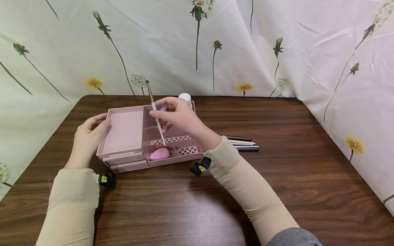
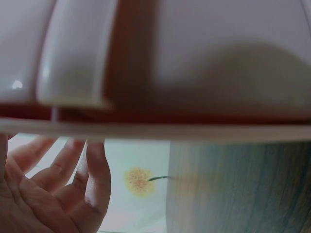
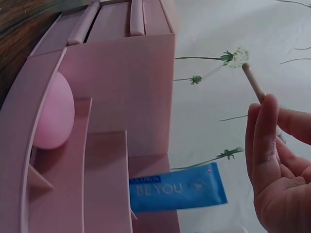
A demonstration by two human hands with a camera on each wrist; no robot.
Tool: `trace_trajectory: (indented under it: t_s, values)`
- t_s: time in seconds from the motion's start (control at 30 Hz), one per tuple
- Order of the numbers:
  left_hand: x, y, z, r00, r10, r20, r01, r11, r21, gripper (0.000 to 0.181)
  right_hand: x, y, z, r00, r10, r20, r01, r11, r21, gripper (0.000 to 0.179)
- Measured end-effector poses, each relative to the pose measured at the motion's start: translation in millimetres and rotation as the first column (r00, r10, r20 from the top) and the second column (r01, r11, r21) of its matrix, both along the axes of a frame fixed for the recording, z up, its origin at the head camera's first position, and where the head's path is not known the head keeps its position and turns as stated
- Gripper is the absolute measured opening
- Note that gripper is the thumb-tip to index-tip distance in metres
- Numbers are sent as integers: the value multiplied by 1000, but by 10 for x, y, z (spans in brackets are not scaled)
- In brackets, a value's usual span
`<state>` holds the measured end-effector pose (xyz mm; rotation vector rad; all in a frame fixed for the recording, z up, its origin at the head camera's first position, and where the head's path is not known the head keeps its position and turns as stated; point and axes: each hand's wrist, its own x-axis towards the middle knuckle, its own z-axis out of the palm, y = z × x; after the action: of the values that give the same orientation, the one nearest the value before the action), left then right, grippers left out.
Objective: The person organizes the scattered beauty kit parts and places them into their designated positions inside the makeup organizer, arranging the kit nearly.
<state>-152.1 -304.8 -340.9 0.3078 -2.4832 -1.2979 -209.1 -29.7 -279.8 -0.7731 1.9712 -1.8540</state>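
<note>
My right hand [image 1: 180, 118] pinches a slim brush [image 1: 152, 103] between thumb and fingers, bristles up, the plain end slanting down past my fingertips over the pink box [image 1: 124, 131]. My left hand [image 1: 87, 138] touches the outer side of the box with its fingers relaxed; how firmly it presses, I cannot tell.

Below my right hand a pink sponge [image 1: 159, 154] sits in a front compartment, with a spotted liner [image 1: 187, 151] in the one beside it. A blue tube [image 3: 175, 188] leans in a compartment near my right hand, and a white cap [image 1: 184, 97] shows just behind my knuckles. More thin handles [image 1: 243, 142] lie on the desk [image 1: 292, 153] to the right of my right wrist, partly hidden by my forearm.

The brush looks long for those compartments, so if my pinch is too light I think it could swivel and its lower end catch on a divider or poke the sponge. Letting go early might leave it lying across a wall. A hasty drop of my right hand could knock the tube or whatever stands under the cap. If my left hand pushes too hard, the box could slide rightward; if it lifts away, a bump could shift the box unchecked. A careless swing of my right forearm might set the loose handles rolling.
</note>
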Motion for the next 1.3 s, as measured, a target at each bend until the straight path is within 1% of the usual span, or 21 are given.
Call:
trace_trajectory:
  t_s: [0.23,0.4,0.53,0.73,0.9,1.1,1.3]
  values:
    - [1,-4,4,1000,7,-1,-7,1000,-8,60,-64,-211,-31,996,12,87,-13,1000,5,36]
    - [-3,-3,6,1000,3,1,-3,1000,-6,59,-107,-363,-61,989,-13,145,11,1000,17,37]
    - [-9,-3,5,1000,1,-2,-1,1000,-3,59,-140,-456,-91,981,-15,194,11,1000,22,41]
    - [-13,-5,-2,1000,5,0,-5,1000,-14,59,-186,-554,-158,965,18,261,-16,1000,-11,43]
    - [-13,-5,-6,1000,4,6,-4,1000,-12,59,-193,-629,-177,965,21,261,-35,998,48,41]
    - [-11,-3,-9,1000,5,7,-4,1000,-14,59,-195,-688,-181,976,20,218,-50,990,133,33]
    - [-15,-4,-14,1000,4,4,-4,1000,-17,60,-187,-703,-168,981,24,193,-57,984,167,36]
